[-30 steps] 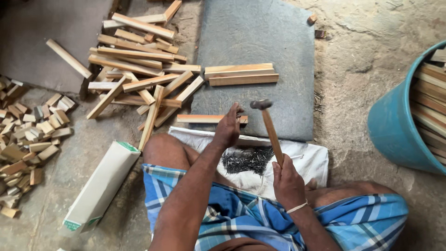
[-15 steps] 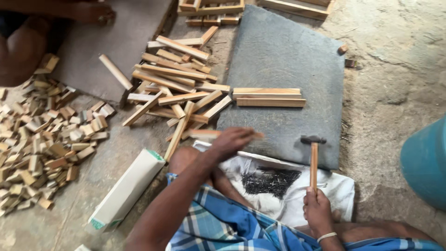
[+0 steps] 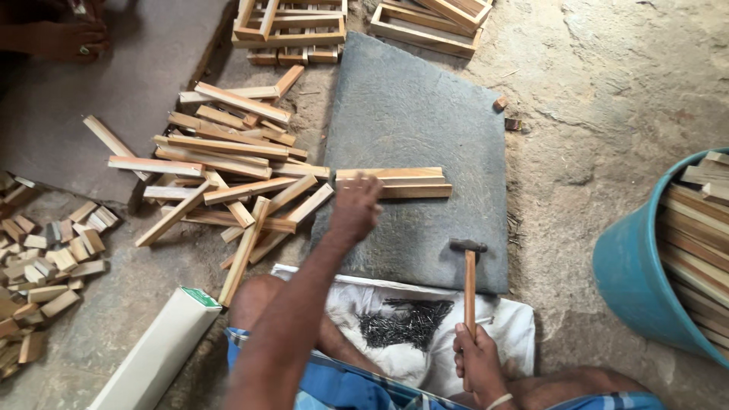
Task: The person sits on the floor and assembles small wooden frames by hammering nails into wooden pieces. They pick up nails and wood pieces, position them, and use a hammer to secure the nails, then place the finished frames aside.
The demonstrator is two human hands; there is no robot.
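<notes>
My left hand (image 3: pixel 355 209) reaches forward over the grey stone slab (image 3: pixel 425 129) and touches the near end of a small stack of wooden strips (image 3: pixel 406 182) lying across it; whether it grips one I cannot tell. My right hand (image 3: pixel 474 357) holds a hammer (image 3: pixel 468 281) by its wooden handle, head resting on the slab's near edge. A heap of dark nails (image 3: pixel 406 323) lies on a white cloth (image 3: pixel 501 326) over my lap, between my two arms.
A loose pile of wooden strips (image 3: pixel 228 167) lies left of the slab. Small wood blocks (image 3: pixel 45 266) are heaped at far left. Finished wooden frames (image 3: pixel 292 26) sit at the top. A teal tub (image 3: pixel 645 281) of strips stands right. A white box (image 3: pixel 159 349) lies near my knee. Another person's foot (image 3: pixel 57 38) shows at top left.
My left hand has moved from the strip at the slab's near edge forward to the stack on the slab. The hammer has swung aside to the right and come to rest.
</notes>
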